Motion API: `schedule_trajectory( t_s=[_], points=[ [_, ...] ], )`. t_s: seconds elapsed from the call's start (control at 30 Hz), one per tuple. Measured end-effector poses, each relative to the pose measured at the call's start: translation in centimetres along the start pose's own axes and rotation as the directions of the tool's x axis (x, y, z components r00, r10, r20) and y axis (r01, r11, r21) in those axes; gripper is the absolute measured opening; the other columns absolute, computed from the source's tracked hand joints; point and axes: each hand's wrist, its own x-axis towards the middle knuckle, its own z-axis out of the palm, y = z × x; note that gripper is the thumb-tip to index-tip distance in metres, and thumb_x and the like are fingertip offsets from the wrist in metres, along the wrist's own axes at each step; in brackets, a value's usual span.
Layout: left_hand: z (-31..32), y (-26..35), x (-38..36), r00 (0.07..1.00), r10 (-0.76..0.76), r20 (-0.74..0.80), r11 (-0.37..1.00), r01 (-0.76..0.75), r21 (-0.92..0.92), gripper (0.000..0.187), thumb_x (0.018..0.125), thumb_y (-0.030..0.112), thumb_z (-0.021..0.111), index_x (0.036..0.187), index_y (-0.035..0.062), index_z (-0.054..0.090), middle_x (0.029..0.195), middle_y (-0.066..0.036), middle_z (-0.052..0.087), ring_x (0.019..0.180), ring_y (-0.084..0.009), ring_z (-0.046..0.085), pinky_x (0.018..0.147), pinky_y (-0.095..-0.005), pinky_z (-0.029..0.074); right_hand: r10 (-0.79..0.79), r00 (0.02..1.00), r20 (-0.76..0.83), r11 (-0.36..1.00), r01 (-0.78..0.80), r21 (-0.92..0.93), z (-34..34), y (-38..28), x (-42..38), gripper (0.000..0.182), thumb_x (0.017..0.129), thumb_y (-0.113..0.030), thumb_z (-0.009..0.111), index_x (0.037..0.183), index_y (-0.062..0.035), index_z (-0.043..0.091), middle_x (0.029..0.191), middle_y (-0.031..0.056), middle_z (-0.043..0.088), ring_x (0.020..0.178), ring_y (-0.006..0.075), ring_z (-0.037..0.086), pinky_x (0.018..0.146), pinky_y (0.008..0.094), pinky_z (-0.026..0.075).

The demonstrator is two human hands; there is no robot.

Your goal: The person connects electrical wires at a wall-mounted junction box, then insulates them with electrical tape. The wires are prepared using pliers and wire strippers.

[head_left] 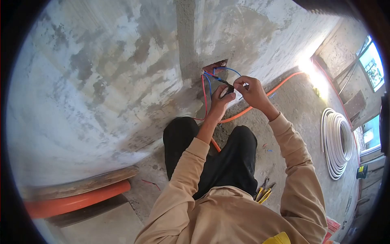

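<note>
Hiding behind fingers: the middle of the black roll, likely electrical tape [226, 91], and whatever sits between the right fingertips, too small to make out.
Cut off: a yellow item [278, 239] at the bottom edge, toward 5 o'clock.
Left hand [222, 101]: fingers curled closed around the black roll.
Right hand [252, 90]: raised just beside the left, at its 2 o'clock, thumb and forefinger pinched together near the bundle's end; what they pinch, I cannot tell.
Wire bundle [220, 80]: dark and twisted-looking, with blue showing, slanting from the wall recess [215, 66] toward the hands, at about 12:30 from picture centre.
Loose wires: a red wire [204, 92] drops toward 6 o'clock from the recess; a blue wire [233, 70] arches toward 3.
Orange conduit [280, 85]: on the floor, running from 2 o'clock of the hands round toward 6.
Pale tubing coil [328, 142]: 3 to 4 o'clock.
Yellow-handled pliers [265, 195]: 5 o'clock, near the person's leg.
</note>
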Motion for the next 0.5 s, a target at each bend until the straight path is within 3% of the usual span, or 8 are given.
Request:
schedule_trajectory(
  t_s=[0.1, 0.17, 0.2, 0.27, 0.3, 0.33, 0.43, 0.5],
  points=[
    [0.3, -0.1, -0.3, 0.999, -0.024, 0.027, 0.954, 0.031, -0.299, 0.026, 0.094, 0.017, 0.051, 0.117, 0.0054, 0.055, 0.115, -0.009, 0.058, 0.116, -0.0211, 0.054, 0.104, -0.0437, 0.041, 0.099, 0.995, 0.029, 0.988, -0.102, 0.116, 0.4, 1.0, -0.4, 0.011, 0.083, -0.001, 0.063, 0.094, -0.0015, 0.066, 0.088, 0.0117, 0.065, 0.079, 0.0241, 0.063, 0.071, 0.0336, 0.051],
    [1.8, 2.5, -1.9, 0.993, 0.003, 0.121, 0.831, 0.064, -0.553, 0.026, 0.096, 0.02, 0.046, 0.115, 0.0055, 0.057, 0.114, -0.011, 0.06, 0.116, -0.023, 0.055, 0.106, -0.0467, 0.039, -0.254, 0.963, -0.095, 0.951, 0.231, -0.205, 0.5, 0.3, -0.6, 0.017, 0.078, 0.001, 0.064, 0.095, -0.0037, 0.066, 0.092, 0.0084, 0.063, 0.082, 0.0242, 0.06, 0.072, 0.034, 0.05],
    [1.8, 2.2, -1.8, 0.996, -0.012, 0.087, 0.841, 0.057, -0.539, 0.028, 0.097, 0.022, 0.044, 0.114, 0.0043, 0.057, 0.113, -0.011, 0.06, 0.115, -0.0236, 0.055, 0.106, -0.0469, 0.039, -0.434, 0.894, -0.108, 0.854, 0.371, -0.365, 0.5, -0.4, -0.6, 0.021, 0.076, 0.002, 0.065, 0.095, -0.0048, 0.066, 0.095, 0.0067, 0.062, 0.084, 0.0243, 0.059, 0.073, 0.0341, 0.05],
    [2.0, 1.6, -1.7, 0.999, -0.041, 0.02, 0.86, 0.045, -0.509, 0.034, 0.098, 0.027, 0.042, 0.113, 0.0019, 0.058, 0.111, -0.011, 0.061, 0.114, -0.0247, 0.056, 0.105, -0.0474, 0.039, -0.606, 0.787, 0.12, 0.664, 0.583, -0.468, 0.0, -2.0, -0.9, 0.023, 0.072, 0.001, 0.066, 0.094, -0.0068, 0.066, 0.098, 0.0052, 0.061, 0.083, 0.0237, 0.057, 0.071, 0.0346, 0.05],
    [1.6, 1.3, -1.6, 0.997, -0.036, 0.064, 0.837, 0.065, -0.544, 0.033, 0.098, 0.026, 0.041, 0.114, 0.0017, 0.058, 0.11, -0.011, 0.061, 0.113, -0.0245, 0.056, 0.104, -0.0474, 0.04, -0.665, 0.708, 0.237, 0.546, 0.678, -0.493, -0.1, -2.5, -1.0, 0.024, 0.071, 0.0, 0.066, 0.094, -0.0077, 0.065, 0.099, 0.0044, 0.06, 0.083, 0.0235, 0.057, 0.07, 0.0348, 0.05],
    [1.2, 1.0, -1.5, 0.994, -0.029, 0.109, 0.813, 0.087, -0.576, 0.033, 0.098, 0.025, 0.041, 0.114, 0.0015, 0.058, 0.11, -0.011, 0.062, 0.112, -0.0242, 0.056, 0.103, -0.0474, 0.04, -0.685, 0.659, 0.311, 0.485, 0.731, -0.481, -0.1, -2.6, -1.0, 0.021, 0.066, -0.002, 0.067, 0.086, -0.0074, 0.064, 0.101, 0.0039, 0.06, 0.082, 0.0229, 0.057, 0.07, 0.0341, 0.051],
    [0.6, 0.4, -1.5, 0.982, 0.004, 0.191, 0.73, 0.128, -0.672, 0.033, 0.099, 0.024, 0.04, 0.117, 0.0018, 0.056, 0.11, -0.011, 0.061, 0.11, -0.0233, 0.056, 0.1, -0.0471, 0.042, -0.571, 0.697, 0.433, 0.57, 0.716, -0.402, -0.7, -4.8, -1.2, 0.017, 0.066, -0.007, 0.069, 0.082, -0.0061, 0.063, 0.098, 0.0043, 0.06, 0.083, 0.023, 0.057, 0.069, 0.0351, 0.051],
    [1.1, 0.7, -1.5, 0.971, 0.036, 0.237, 0.698, 0.146, -0.701, 0.032, 0.1, 0.024, 0.041, 0.119, 0.0026, 0.055, 0.111, -0.01, 0.061, 0.11, -0.0227, 0.056, 0.099, -0.0465, 0.043, -0.552, 0.717, 0.424, 0.632, 0.692, -0.348, -1.3, -5.3, -0.3, 0.017, 0.068, -0.005, 0.07, 0.083, -0.0046, 0.062, 0.095, 0.0065, 0.06, 0.083, 0.025, 0.058, 0.07, 0.0373, 0.05]
  ],
)
